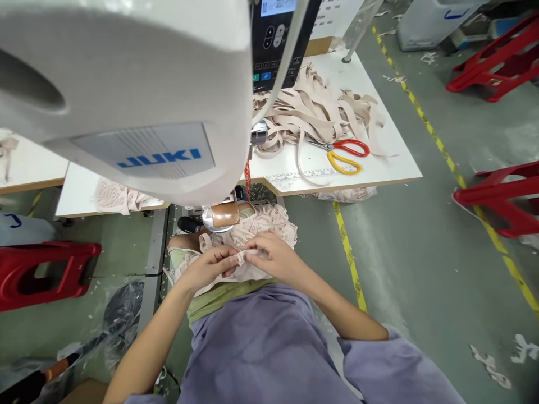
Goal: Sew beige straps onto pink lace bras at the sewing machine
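Note:
A beige lace garment (269,221) lies bunched over my lap. Both hands pinch one pale edge of it between them, just in front of the sewing machine's metal work arm (222,216). My left hand (214,264) has thumb and fingers closed on that edge. From the other side, my right hand (272,252) grips it too, fingertips close to the left ones. The exact spot under the fingertips is partly hidden. Above my hands hangs the white JUKI sewing machine head (138,123).
On the white table (379,168) lie a heap of beige strips (311,106) and red-and-yellow scissors (345,157). A control panel (275,50) stands behind. More lace (118,196) rests at left. Red stools (46,272) stand on the floor at both sides.

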